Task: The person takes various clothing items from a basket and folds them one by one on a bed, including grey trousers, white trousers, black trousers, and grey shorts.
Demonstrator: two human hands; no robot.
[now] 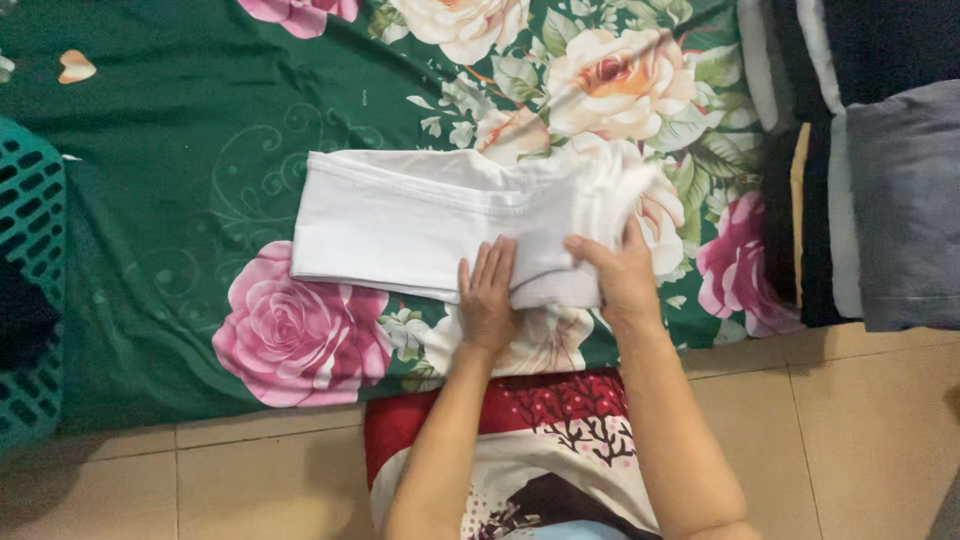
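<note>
white cloth (420, 225) lies folded on the floral sheet (200, 150), open sheet left of it, stacked clothes (880, 190) well right. my left hand (487, 300) presses flat, fingers together, on its near edge; my right hand (622, 275) pinches the bunched right end.

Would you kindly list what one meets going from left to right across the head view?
Teal plastic basket → pink rose print on the green sheet → folded white garment → left hand → right hand → stack of folded dark and grey clothes.
</note>
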